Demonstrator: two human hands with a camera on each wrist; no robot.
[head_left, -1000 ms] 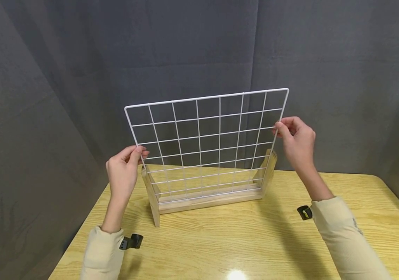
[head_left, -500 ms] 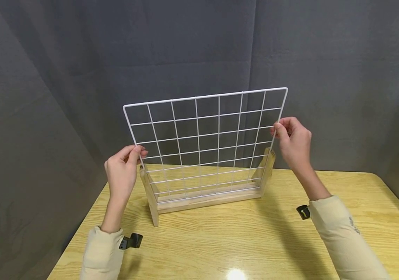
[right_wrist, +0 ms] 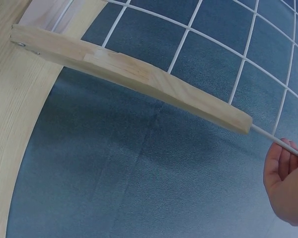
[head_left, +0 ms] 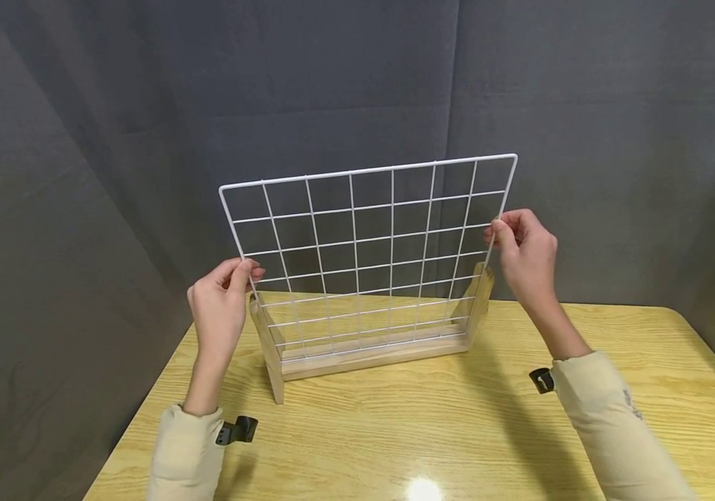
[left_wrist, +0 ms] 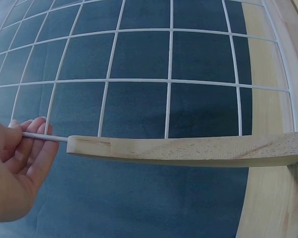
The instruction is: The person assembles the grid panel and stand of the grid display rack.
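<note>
A white wire grid panel (head_left: 366, 236) stands upright with its lower part set in a pale wooden stand (head_left: 370, 356) on the table. My left hand (head_left: 222, 306) pinches the panel's left edge wire just above the stand's left upright (head_left: 267, 341). My right hand (head_left: 523, 254) pinches the right edge wire above the right upright (head_left: 479, 299). The left wrist view shows my fingers (left_wrist: 32, 148) round the wire beside the wooden upright (left_wrist: 198, 148). In the right wrist view the fingers (right_wrist: 283, 173) hold the wire past the other upright (right_wrist: 139, 79).
The light wooden table (head_left: 432, 431) has its left edge close to the stand. A small black clip (head_left: 237, 430) lies by my left sleeve, another black clip (head_left: 541, 380) by my right sleeve. A grey cloth backdrop (head_left: 344, 90) hangs behind.
The grid panel has risen very slightly in the stand, and my right hand has edged a little left. Both hands keep their hold.
</note>
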